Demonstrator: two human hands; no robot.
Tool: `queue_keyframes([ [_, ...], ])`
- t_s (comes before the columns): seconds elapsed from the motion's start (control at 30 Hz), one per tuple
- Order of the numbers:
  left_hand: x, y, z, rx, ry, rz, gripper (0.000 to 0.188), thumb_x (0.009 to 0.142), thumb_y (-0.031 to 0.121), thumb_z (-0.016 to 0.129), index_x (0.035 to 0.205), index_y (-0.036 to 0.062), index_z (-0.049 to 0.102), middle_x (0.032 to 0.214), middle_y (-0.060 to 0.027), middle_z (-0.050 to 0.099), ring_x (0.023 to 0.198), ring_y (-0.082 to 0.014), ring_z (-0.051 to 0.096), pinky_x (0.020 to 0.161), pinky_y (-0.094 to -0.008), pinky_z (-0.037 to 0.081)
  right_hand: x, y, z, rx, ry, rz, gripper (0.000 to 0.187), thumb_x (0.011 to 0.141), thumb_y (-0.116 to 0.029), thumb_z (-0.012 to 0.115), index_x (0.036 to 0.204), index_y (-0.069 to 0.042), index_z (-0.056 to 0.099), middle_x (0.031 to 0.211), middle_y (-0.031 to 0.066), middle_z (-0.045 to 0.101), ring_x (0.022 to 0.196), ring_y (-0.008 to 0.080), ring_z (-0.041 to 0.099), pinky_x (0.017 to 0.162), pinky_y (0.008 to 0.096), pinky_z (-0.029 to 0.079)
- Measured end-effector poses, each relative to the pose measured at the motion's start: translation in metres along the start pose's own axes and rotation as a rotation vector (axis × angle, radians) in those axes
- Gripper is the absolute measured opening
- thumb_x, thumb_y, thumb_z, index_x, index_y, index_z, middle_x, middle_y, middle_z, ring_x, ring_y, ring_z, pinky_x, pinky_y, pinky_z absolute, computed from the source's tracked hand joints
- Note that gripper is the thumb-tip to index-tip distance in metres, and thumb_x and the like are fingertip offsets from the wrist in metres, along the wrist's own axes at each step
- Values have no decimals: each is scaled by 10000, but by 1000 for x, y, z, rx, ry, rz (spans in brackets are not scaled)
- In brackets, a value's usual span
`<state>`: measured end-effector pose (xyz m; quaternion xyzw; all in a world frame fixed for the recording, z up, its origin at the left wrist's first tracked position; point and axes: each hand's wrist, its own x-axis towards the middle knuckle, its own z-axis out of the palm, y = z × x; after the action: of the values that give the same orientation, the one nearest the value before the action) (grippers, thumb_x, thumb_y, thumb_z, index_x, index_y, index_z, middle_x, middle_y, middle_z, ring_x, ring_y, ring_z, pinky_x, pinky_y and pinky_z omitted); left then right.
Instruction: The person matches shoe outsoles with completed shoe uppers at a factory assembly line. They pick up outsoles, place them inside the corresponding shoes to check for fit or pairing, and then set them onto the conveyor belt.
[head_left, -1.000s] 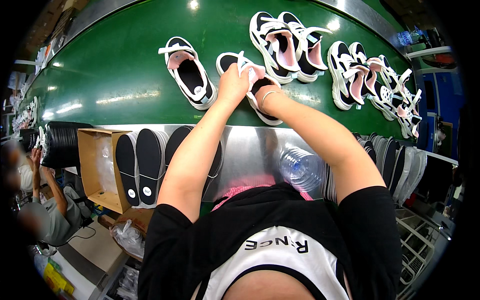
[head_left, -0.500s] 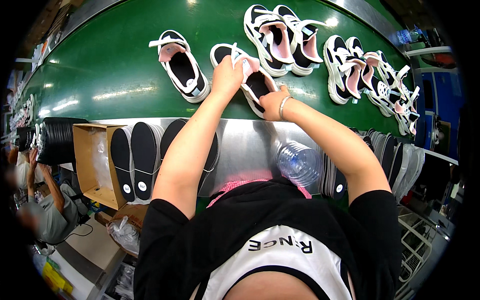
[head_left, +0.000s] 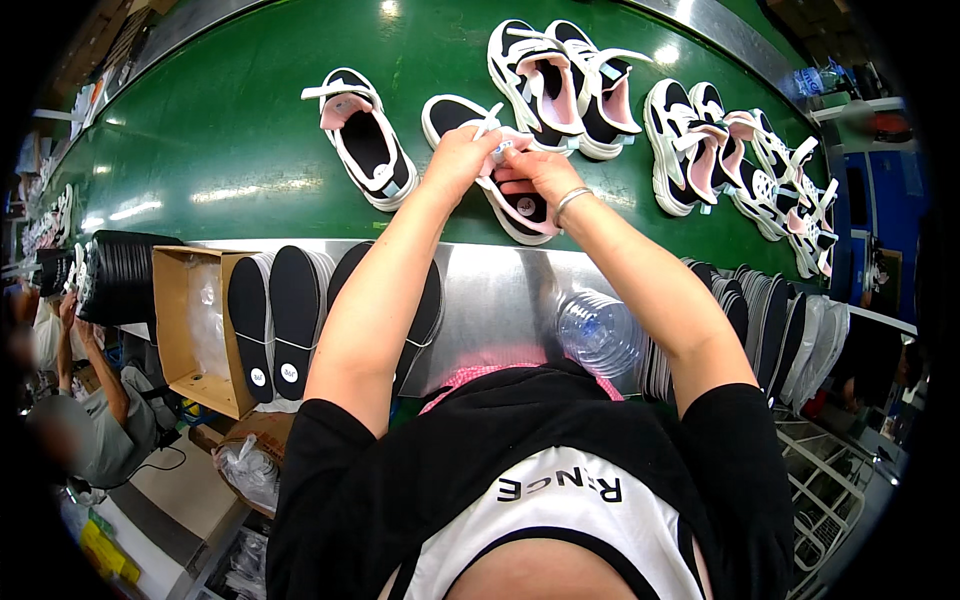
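Observation:
A black, white and pink sneaker [head_left: 522,212] lies on the green table, its toe pointing away to the left. My left hand [head_left: 462,162] is closed on its pink tongue beside the white strap. From the other side my right hand [head_left: 548,178] pinches the same tongue, fingers bent over the shoe opening. A black insole with a white round label shows inside the heel; my fingers hide part of the opening. The matching sneaker [head_left: 366,140] rests apart to the left, its strap folded outward.
Beyond my right hand stand a pair of sneakers [head_left: 565,90] and several more sneakers [head_left: 690,145]. Nearer me are bundled black insoles [head_left: 297,320], a cardboard box [head_left: 215,390] and a clear plastic bottle [head_left: 600,330] on a metal ledge [head_left: 490,290]. Another person [head_left: 100,430] sits far left.
My right hand has left the sneaker's heel side and reached the tongue next to my left hand. The round label inside the heel is now uncovered.

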<state>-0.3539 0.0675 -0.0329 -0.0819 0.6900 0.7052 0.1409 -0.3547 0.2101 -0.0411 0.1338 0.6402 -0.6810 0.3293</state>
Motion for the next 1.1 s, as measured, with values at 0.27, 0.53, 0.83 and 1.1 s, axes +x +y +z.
queue_keyframes([
  [0.27,9,2,-12,415,278,388,194,775,175,467,885,53,570,764,-149,596,691,-287,575,628,-347,442,-63,-22,-37,-39,-119,-349,193,827,-187,490,801,-8,556,682,45,569,648,119,530,657,239,416],
  [0.53,41,55,-33,1318,746,859,308,726,138,535,1033,117,517,1011,-52,489,988,-242,424,810,-414,325,-226,32,-84,-1446,102,-622,199,655,-74,555,847,-103,600,659,21,547,675,189,520,785,354,359],
  [0.83,52,1,69,1310,-99,719,191,696,182,583,765,6,557,819,-148,561,885,-311,476,722,-418,399,-258,63,-91,-1365,331,-449,275,695,-105,499,964,-94,554,651,46,539,670,212,527,639,319,367],
  [1.1,-21,-20,99,811,-177,798,200,711,171,599,834,16,572,786,-124,557,809,-278,499,737,-357,387,-268,126,-163,-1176,893,59,508,643,-377,642,1000,-59,469,984,107,522,922,299,499,781,405,376],
])
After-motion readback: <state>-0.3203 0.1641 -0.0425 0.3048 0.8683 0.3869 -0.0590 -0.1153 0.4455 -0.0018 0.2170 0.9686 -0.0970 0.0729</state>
